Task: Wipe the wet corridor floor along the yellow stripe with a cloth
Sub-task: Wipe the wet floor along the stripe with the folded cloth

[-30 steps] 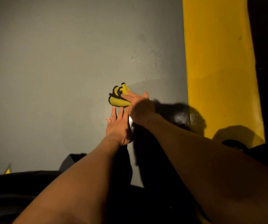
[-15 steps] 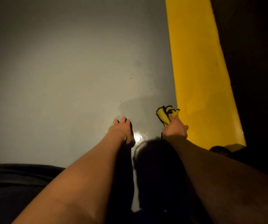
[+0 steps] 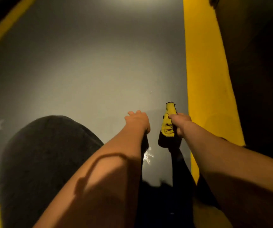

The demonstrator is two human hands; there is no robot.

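My right hand grips a bunched yellow cloth with dark edging, held just left of the wide yellow stripe that runs up the right side of the grey floor. The cloth hangs down below the fist, and whether it touches the floor I cannot tell. My left hand reaches forward beside it, fingers loosely bent and holding nothing. A bright wet glint shows on the floor between my forearms.
A dark rounded shape, my knee in dark cloth, fills the lower left. A second thinner yellow line crosses the far left corner. Right of the wide stripe lies a dark unlit area.
The view has tilted up along the corridor. My right hand has lifted the cloth up beside the stripe, and my left hand has come off the floor.
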